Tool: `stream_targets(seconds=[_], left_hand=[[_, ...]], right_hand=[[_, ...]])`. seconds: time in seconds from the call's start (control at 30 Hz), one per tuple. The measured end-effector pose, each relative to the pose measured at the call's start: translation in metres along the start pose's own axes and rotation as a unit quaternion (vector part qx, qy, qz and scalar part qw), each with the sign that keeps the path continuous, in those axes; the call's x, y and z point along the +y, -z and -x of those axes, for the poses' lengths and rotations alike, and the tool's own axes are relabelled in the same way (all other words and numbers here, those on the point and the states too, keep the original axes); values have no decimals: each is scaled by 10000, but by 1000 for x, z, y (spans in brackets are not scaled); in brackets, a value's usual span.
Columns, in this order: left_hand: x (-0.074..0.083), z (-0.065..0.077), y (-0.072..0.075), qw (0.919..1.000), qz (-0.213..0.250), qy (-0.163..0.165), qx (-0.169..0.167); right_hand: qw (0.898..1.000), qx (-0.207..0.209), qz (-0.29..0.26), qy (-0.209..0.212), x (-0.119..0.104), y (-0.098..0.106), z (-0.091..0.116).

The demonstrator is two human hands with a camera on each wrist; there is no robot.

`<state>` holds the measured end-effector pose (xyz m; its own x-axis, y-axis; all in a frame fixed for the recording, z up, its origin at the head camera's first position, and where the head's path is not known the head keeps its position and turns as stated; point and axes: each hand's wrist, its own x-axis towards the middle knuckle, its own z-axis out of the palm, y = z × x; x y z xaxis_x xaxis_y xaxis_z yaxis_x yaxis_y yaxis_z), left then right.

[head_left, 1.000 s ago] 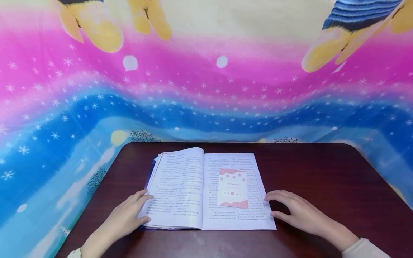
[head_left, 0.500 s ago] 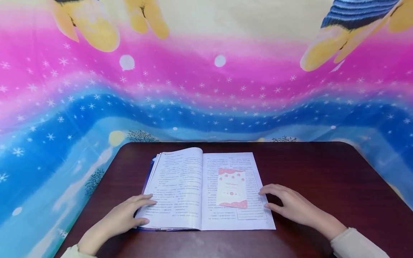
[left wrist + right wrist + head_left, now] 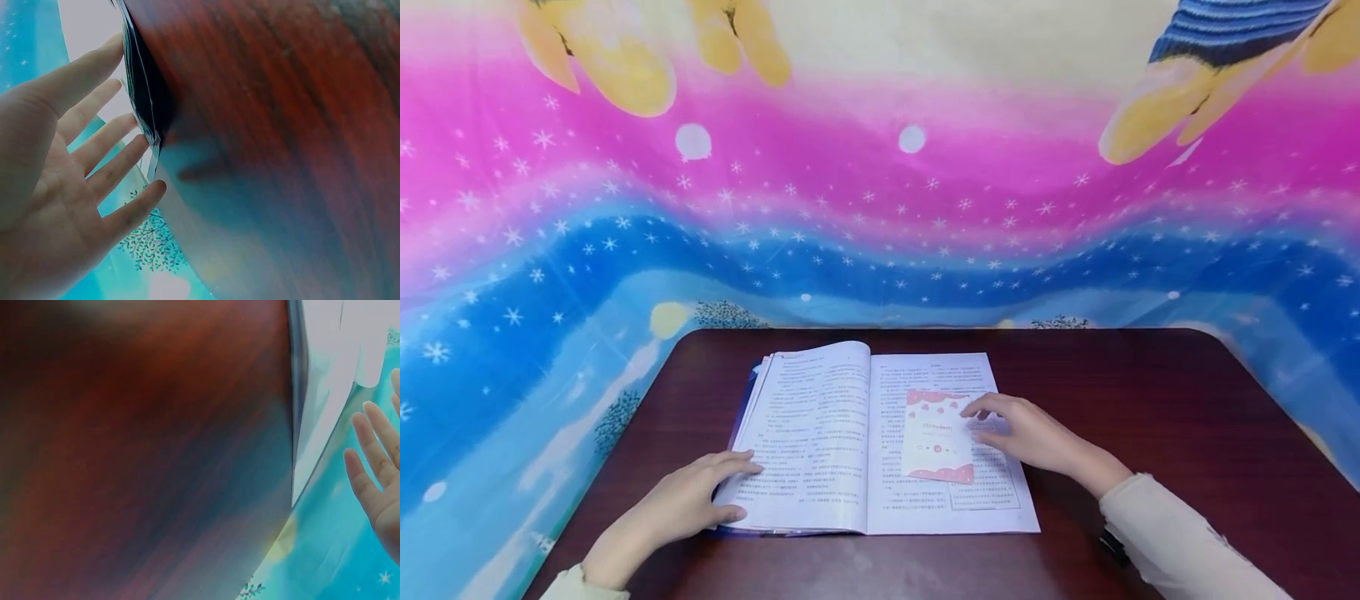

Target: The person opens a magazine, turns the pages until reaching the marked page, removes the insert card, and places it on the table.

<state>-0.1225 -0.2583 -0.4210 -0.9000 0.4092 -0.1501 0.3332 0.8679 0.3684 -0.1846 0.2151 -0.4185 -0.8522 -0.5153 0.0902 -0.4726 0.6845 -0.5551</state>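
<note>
An open book [image 3: 820,433] with printed pages lies on the dark table. On its right page rests a white and pink card [image 3: 934,462] with strawberry drawings. My left hand [image 3: 688,492] lies at the book's left edge, its fingertips on the left page. The left wrist view has that hand's fingers [image 3: 103,140] spread beside the page edges. Over the right page, my right hand [image 3: 1030,429] has its fingertips at the card's right edge and hides part of it; contact cannot be told. Its fingers [image 3: 375,450] look extended and hold nothing in the right wrist view.
The reddish-brown table [image 3: 1187,417] extends on both sides of the book. Behind it hangs a colourful cloth [image 3: 880,225] with snowflakes. A small black device [image 3: 1112,546] shows below the right sleeve [image 3: 1180,525].
My right hand has moved left from beside the book to the card's right edge. My left hand has shifted slightly down and left, staying at the book's left edge.
</note>
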Motion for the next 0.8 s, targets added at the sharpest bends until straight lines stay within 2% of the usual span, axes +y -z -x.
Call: stream_targets(seconds=[0.23,0.37,0.6,0.8], left_hand=[[-1,0,-3,10000,41,76,-11],[-2,0,-3,9999,9,124,-12],[-3,0,-2,9998,70,190,-34],[-3,-1,-2,9997,57,246,-58]], right_hand=[[9991,47,-432,-8,5,-10,-39],[9973,140,-698,-154,10,-15,-56],[9924,37,-1049,-638,22,-23,-74],[9938,-85,-927,-601,25,-28,-83]])
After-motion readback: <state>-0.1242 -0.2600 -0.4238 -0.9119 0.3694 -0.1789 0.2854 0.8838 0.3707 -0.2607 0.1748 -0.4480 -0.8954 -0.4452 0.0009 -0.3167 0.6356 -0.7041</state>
